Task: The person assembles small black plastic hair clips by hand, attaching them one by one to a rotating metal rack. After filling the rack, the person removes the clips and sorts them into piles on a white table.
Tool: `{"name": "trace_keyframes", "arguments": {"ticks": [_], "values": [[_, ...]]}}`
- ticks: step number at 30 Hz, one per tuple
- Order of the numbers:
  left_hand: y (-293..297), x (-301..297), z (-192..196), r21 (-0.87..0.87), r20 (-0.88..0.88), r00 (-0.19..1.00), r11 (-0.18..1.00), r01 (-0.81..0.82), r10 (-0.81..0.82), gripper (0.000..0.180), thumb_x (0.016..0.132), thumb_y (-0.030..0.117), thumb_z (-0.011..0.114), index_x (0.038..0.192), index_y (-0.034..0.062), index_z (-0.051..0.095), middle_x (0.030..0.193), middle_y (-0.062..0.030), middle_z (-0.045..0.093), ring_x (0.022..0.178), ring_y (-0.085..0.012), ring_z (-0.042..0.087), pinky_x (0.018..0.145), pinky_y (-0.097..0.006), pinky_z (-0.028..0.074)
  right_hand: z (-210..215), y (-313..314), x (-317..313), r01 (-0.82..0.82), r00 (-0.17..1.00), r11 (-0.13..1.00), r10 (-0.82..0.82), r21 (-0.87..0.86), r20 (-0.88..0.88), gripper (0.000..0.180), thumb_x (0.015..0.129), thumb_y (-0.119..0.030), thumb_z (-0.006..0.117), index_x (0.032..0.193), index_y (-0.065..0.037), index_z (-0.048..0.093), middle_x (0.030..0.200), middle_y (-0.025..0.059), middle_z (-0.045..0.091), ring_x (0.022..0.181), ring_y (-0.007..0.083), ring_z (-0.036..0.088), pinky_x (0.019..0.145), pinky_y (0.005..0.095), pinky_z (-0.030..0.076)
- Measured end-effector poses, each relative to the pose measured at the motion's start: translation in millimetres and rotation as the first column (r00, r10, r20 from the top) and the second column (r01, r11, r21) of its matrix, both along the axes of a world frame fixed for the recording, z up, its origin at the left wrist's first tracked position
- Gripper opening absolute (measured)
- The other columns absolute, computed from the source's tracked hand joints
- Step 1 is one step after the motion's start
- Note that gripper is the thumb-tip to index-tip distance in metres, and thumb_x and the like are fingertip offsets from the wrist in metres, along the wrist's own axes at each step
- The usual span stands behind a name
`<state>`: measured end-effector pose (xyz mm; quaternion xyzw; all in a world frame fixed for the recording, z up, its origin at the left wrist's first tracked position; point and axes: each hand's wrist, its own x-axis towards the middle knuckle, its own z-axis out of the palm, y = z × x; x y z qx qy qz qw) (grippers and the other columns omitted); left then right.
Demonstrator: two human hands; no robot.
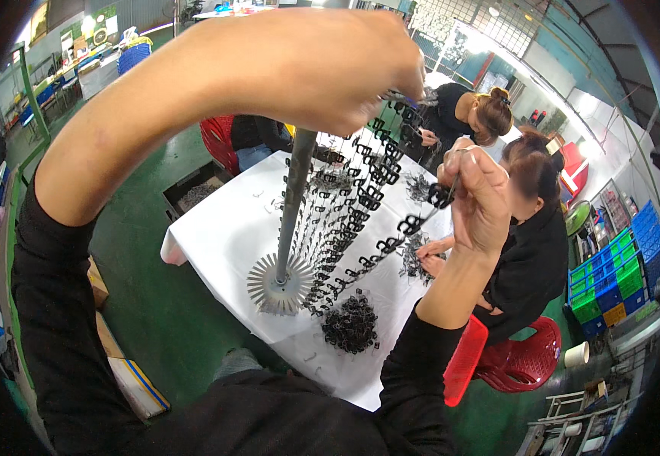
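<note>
A grey upright pole [293, 197] stands on a slotted round metal disc [258, 287] on a white-covered table. Many strands of small black hook-like clips [353, 216] hang slanting from near its top down to the disc. My left hand [345, 72] is raised across the pole's upper part, fingers curled; what they grip at the strands' top is hidden. Held up to the right, my right hand [478, 197] pinches a strand of black clips [391, 243] and draws it out at a slant from the rest. A loose pile of black clips [350, 323] lies near the disc.
Two people [531, 251] [452, 114] work at the table's right and far sides; another sits at the far left. A red tray [464, 361] and red chair [524, 357] stand close right. A dark crate [193, 190] is left of the table [208, 228], cardboard boxes [109, 334] nearer.
</note>
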<state>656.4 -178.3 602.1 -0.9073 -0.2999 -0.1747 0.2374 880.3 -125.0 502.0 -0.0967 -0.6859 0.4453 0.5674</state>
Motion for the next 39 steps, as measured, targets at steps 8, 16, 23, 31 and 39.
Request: {"name": "trace_keyframes", "arguments": {"ticks": [8, 16, 23, 31, 39], "values": [[5.2, -12.9, 8.6, -0.323, 0.041, 0.998, 0.946, -0.037, 0.053, 0.041, 0.074, -0.003, 0.053, 0.115, -0.0008, 0.051, 0.1, -0.0226, 0.061, 0.096, -0.04, 0.059, 0.083, -0.042, 0.047, 2.5, -8.8, -32.7, 0.519, 0.843, 0.835, -0.535, 0.181, 0.054, 0.015, 0.086, -0.011, 0.064, 0.088, 0.003, 0.07, 0.069, -0.0016, 0.055, 0.064, 0.0054, 0.042, 0.058, 0.022, 0.033], [9.3, -10.9, 12.9, -0.261, -0.024, 0.995, 0.96, -0.104, 0.101, 0.042, 0.073, 0.001, 0.06, 0.114, -0.0068, 0.056, 0.111, -0.0219, 0.061, 0.105, -0.036, 0.058, 0.093, -0.04, 0.045, 3.9, -2.4, -63.5, 0.634, 0.758, 0.735, -0.652, 0.239, -0.003, 0.014, 0.083, -0.007, 0.067, 0.087, 0.007, 0.067, 0.068, 0.0037, 0.053, 0.063, 0.0061, 0.042, 0.055, 0.0221, 0.033], [20.4, -5.2, 3.5, -0.195, -0.008, 0.994, 0.975, -0.106, 0.106, 0.04, 0.069, -0.007, 0.056, 0.107, -0.0051, 0.063, 0.113, -0.0197, 0.062, 0.107, -0.034, 0.058, 0.095, -0.039, 0.044, 7.6, 13.8, -54.8, 0.263, 0.962, 0.964, -0.265, -0.03, -0.073, 0.008, 0.082, -0.005, 0.067, 0.082, 0.003, 0.067, 0.074, 0.0008, 0.059, 0.073, 0.0077, 0.051, 0.07, 0.0211, 0.038], [23.4, 0.0, 1.3, -0.106, -0.028, 0.998, 0.993, 0.052, -0.055, 0.039, 0.068, -0.009, 0.054, 0.105, -0.0055, 0.064, 0.113, -0.0186, 0.062, 0.1, -0.0351, 0.061, 0.089, -0.039, 0.048, 0.9, 13.3, -31.3, -0.144, 0.97, 0.981, 0.115, -0.126, -0.212, 0.008, 0.085, -0.006, 0.063, 0.082, 0.001, 0.063, 0.084, 0.0052, 0.06, 0.086, 0.0143, 0.056, 0.083, 0.0246, 0.039], [6.2, 2.6, 4.6, -0.094, -0.027, 0.993, 0.99, 0.109, -0.112, 0.032, 0.071, -0.006, 0.054, 0.102, -0.006, 0.062, 0.108, -0.0204, 0.062, 0.099, -0.036, 0.06, 0.088, -0.039, 0.048, -2.6, 6.0, -21.7, -0.131, 0.972, 0.983, 0.101, -0.131, -0.213, 0.012, 0.083, -0.009, 0.066, 0.089, 0.002, 0.065, 0.087, 0.0082, 0.063, 0.086, 0.0151, 0.056, 0.085, 0.0256, 0.038]]}}
